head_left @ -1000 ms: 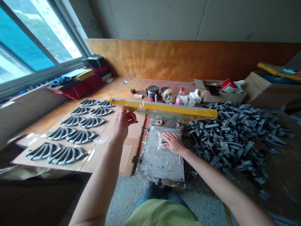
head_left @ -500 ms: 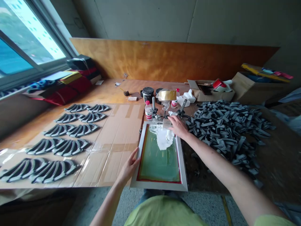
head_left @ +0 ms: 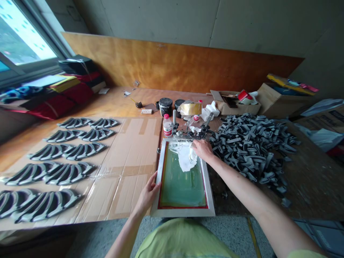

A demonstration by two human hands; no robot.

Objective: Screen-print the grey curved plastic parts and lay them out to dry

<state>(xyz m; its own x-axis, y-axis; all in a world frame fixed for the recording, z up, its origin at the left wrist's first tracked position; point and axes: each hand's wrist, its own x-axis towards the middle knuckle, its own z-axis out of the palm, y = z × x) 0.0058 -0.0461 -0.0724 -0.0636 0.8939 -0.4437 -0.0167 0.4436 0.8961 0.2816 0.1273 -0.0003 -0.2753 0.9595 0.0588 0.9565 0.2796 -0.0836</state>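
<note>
A screen-printing frame with green mesh and a red border lies flat in front of me. White ink is pooled at its far end. My left hand presses on the frame's left rail, fingers closed over its edge. My right hand is at the far right of the screen, fingers curled on a squeegee by the white ink. To the right lies a big heap of grey plastic parts.
Rows of grey curved parts lie on flattened cardboard to the left. Behind the frame stand black ink tins, a small bottle, a tape roll and cardboard boxes. Stacked fabric sits under the window.
The frame, held up on its hinge a second ago, has come down flat. My left hand moved to its left rail. My right hand moved from the metal base plate to the squeegee.
</note>
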